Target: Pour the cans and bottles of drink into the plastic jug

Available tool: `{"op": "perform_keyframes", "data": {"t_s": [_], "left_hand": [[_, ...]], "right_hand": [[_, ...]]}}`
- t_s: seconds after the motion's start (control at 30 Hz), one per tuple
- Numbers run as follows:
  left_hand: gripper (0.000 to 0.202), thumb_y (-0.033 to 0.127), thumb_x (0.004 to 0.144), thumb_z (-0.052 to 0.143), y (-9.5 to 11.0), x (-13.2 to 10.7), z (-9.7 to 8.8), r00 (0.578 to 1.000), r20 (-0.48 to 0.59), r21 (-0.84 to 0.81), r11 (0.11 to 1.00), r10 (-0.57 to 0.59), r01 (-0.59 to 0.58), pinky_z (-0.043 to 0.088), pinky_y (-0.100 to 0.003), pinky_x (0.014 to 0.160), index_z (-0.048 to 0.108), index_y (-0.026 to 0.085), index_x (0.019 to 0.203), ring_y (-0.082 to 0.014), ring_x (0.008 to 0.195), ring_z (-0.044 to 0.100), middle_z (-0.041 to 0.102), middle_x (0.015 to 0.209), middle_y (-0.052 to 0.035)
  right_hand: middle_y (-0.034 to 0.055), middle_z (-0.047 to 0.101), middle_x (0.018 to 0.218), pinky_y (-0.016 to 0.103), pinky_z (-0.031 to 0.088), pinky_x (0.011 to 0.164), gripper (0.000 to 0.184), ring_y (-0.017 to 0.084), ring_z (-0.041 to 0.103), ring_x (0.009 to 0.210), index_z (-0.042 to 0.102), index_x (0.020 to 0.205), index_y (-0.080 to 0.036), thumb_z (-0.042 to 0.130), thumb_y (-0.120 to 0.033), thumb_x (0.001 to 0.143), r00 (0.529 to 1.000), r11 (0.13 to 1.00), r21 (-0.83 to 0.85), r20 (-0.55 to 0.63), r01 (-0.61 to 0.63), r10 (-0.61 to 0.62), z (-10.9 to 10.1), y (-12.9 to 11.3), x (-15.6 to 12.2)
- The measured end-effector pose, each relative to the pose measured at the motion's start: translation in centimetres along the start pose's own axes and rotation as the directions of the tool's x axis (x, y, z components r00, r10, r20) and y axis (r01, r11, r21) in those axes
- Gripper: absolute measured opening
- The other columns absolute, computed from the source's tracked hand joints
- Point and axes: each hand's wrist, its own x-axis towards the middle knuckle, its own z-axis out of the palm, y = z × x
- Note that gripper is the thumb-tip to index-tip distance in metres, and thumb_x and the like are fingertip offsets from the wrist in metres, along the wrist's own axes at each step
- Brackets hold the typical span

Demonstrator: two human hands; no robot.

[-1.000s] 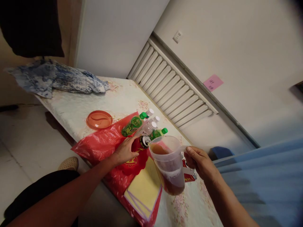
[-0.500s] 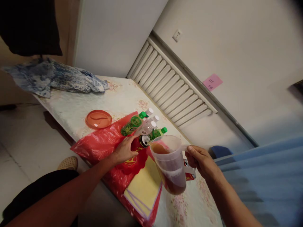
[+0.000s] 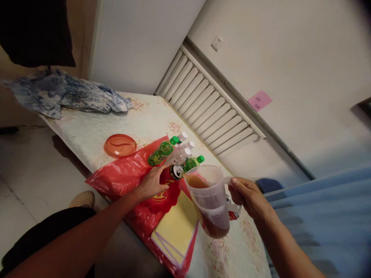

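Your left hand (image 3: 152,184) has its fingers wrapped around a red drink can (image 3: 171,174), held above the red plastic bag (image 3: 121,175) on the surface (image 3: 139,119). The can's long axis lies almost level, with its opened top pointing right at the rim of the clear pitcher (image 3: 210,200). Your right hand (image 3: 247,197) has its fingers clenched on the pitcher's handle and holds it aloft, tilted toward the can. The pour looks partway done: brown drink sits well below the rim. You cannot tell how much is left in the can.
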Motion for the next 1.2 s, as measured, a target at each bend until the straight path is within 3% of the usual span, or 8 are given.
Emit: {"op": "perform_keyframes", "data": {"t_s": [0.2,0.67,1.2], "left_hand": [[0.081,0.017,0.065,0.071,0.12,0.0,-0.09,1.0,0.011,-0.025,1.0,0.0,0.0,0.038,-0.045,0.112,0.044,0.023,0.141,-0.0299,0.13,0.05,0.055,0.139,-0.0079],[0.076,0.019,0.066,0.071,0.04,0.0,0.02,1.0,0.014,0.003,1.0,-0.008,0.008,0.039,-0.043,0.111,0.046,0.019,0.138,-0.0294,0.128,0.051,0.057,0.136,-0.0097],[0.08,0.018,0.067,0.071,0.02,0.04,0.03,1.0,0.028,0.006,1.0,0.005,-0.005,0.039,-0.042,0.111,0.043,0.023,0.141,-0.0288,0.128,0.05,0.056,0.136,-0.0077]], "right_hand": [[-0.0063,0.035,0.041,0.025,0.019,0.042,0.054,0.008,0.026,0.04,0.045,0.054,-0.021,0.063,-0.067,0.077,1.0,1.0,-0.026,-0.011,-0.005,0.005,-0.08,-0.21,-0.06],[-0.0064,0.035,0.038,0.026,0.017,0.041,0.054,0.007,0.025,0.037,0.045,0.055,-0.021,0.063,-0.067,0.077,1.0,1.0,-0.021,0.013,-0.016,0.017,0.03,-0.74,-0.14],[-0.0058,0.036,0.04,0.025,0.019,0.041,0.055,0.007,0.026,0.038,0.045,0.055,-0.021,0.065,-0.067,0.075,1.0,1.0,-0.018,0.006,-0.024,0.025,-0.14,-0.51,0.09]]}}
